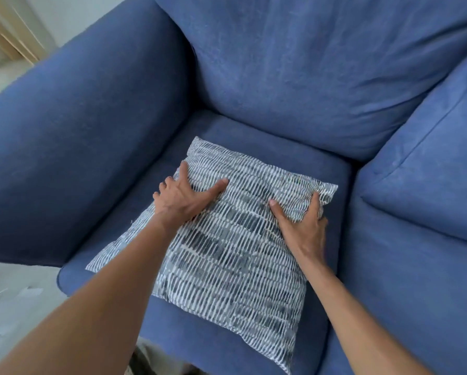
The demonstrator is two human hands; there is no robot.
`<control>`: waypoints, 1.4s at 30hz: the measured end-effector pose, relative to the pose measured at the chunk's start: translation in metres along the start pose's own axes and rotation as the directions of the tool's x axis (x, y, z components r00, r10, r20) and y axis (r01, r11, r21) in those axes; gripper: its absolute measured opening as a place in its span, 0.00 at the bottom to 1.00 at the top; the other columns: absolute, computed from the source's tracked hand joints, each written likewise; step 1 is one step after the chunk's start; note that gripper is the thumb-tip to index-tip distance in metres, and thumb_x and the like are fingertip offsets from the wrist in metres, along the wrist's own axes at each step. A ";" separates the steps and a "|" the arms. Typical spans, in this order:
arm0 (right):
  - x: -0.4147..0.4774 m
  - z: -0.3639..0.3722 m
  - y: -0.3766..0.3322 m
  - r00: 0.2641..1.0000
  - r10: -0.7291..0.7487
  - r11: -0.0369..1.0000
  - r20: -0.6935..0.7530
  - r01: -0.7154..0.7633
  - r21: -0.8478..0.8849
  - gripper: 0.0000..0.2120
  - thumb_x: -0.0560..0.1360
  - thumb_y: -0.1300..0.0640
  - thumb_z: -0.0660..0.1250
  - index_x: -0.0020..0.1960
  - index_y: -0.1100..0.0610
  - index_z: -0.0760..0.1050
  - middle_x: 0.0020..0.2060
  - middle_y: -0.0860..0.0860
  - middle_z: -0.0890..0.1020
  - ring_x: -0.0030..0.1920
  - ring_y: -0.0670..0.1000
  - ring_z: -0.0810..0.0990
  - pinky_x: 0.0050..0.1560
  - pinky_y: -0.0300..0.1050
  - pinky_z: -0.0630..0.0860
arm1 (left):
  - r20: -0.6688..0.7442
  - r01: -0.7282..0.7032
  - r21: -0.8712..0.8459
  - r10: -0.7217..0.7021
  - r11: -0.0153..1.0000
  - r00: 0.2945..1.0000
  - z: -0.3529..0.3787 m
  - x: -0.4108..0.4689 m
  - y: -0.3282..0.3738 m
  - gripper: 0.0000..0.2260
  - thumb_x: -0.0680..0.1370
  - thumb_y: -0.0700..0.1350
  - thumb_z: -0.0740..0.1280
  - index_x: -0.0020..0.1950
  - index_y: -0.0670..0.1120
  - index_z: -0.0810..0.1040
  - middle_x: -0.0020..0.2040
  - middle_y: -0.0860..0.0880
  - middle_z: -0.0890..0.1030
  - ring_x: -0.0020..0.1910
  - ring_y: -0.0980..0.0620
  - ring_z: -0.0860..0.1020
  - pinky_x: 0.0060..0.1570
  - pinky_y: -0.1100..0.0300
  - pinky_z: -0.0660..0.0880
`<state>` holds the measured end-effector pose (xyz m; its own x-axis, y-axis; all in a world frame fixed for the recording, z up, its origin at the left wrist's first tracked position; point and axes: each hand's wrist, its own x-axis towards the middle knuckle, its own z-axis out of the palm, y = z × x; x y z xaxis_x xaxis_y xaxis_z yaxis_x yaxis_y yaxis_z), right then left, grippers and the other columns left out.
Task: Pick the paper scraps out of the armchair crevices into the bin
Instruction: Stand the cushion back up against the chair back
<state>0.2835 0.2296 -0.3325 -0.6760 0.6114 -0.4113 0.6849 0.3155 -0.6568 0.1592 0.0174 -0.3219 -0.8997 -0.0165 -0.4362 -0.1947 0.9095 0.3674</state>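
Observation:
A blue armchair (pixel 294 77) fills the view. A throw pillow (pixel 227 253) with a white and dark grey dash pattern lies flat on its seat cushion (pixel 221 345). My left hand (pixel 181 196) grips the pillow's left edge, thumb on top and fingers curled around the side. My right hand (pixel 305 223) grips the pillow near its far right corner, bunching the fabric. No paper scraps and no bin are in view; the crevices beside the seat look dark.
The left armrest (pixel 78 144) and the right armrest (pixel 429 185) flank the seat. Pale floor (pixel 13 307) with a white scrap-like shape shows at lower left. Light wooden furniture (pixel 8 36) stands at the top left.

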 end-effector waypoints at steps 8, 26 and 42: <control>0.020 -0.004 -0.016 0.999 -0.030 0.984 -0.023 0.033 0.178 0.54 0.62 0.31 0.77 0.79 0.36 0.50 0.79 0.54 0.58 0.76 0.59 0.63 0.69 0.55 0.67 | 0.135 0.200 -0.094 -0.186 0.975 0.973 -0.016 0.027 0.015 0.57 0.45 0.81 0.68 0.58 0.39 0.72 0.47 0.47 0.78 0.46 0.48 0.79 0.48 0.55 0.76; 0.065 -0.085 -0.154 0.574 -0.485 0.768 -0.660 0.640 -0.009 0.44 0.68 0.63 0.76 0.79 0.56 0.60 0.72 0.55 0.67 0.72 0.41 0.67 0.68 0.25 0.59 | -0.383 -0.490 -0.487 0.327 0.723 0.864 -0.128 0.059 0.131 0.29 0.67 0.61 0.78 0.58 0.47 0.71 0.47 0.58 0.78 0.43 0.63 0.77 0.40 0.68 0.75; 0.117 -0.075 -0.147 0.720 -0.423 0.884 -0.550 0.462 -0.076 0.49 0.75 0.52 0.72 0.83 0.50 0.42 0.79 0.58 0.56 0.76 0.55 0.60 0.70 0.41 0.60 | -0.219 -0.474 -0.446 0.421 0.759 0.880 -0.096 0.113 0.141 0.43 0.73 0.65 0.70 0.79 0.49 0.54 0.70 0.44 0.71 0.69 0.45 0.70 0.67 0.47 0.71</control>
<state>0.1240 0.3095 -0.2368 -0.6272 0.7058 0.3293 0.3137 0.6160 -0.7226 -0.0073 0.1041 -0.2400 -0.9595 0.2772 -0.0496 0.1042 0.5131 0.8520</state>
